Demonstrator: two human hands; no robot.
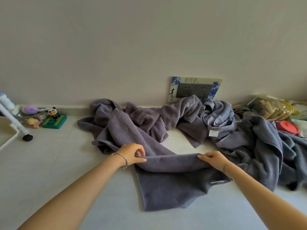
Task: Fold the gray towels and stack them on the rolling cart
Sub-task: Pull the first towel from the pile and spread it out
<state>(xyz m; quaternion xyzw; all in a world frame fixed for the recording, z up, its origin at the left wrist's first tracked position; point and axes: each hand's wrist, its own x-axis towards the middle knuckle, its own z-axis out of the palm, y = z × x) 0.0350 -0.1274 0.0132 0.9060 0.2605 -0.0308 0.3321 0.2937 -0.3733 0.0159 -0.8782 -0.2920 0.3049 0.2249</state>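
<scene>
A gray towel (pixel 171 185) lies on the pale floor in front of me, its far part trailing back to the left. My left hand (pixel 132 153) pinches the raised fold of this towel at its left end. My right hand (pixel 214 159) pinches the same fold at its right end, so the edge is stretched between them. Behind it a heap of crumpled gray towels (pixel 191 117) runs along the wall, and a darker gray towel (pixel 262 151) lies bunched at the right. A corner of the white rolling cart (pixel 8 135) with a black wheel (pixel 27 138) shows at the far left.
Small toys, a panda figure (pixel 52 112) and a green box (pixel 54 122) sit by the wall at left. A wall socket plate (pixel 194 90) is behind the towels. Bags and a red lid (pixel 286 127) crowd the right side. Bare floor tiles lie at front left.
</scene>
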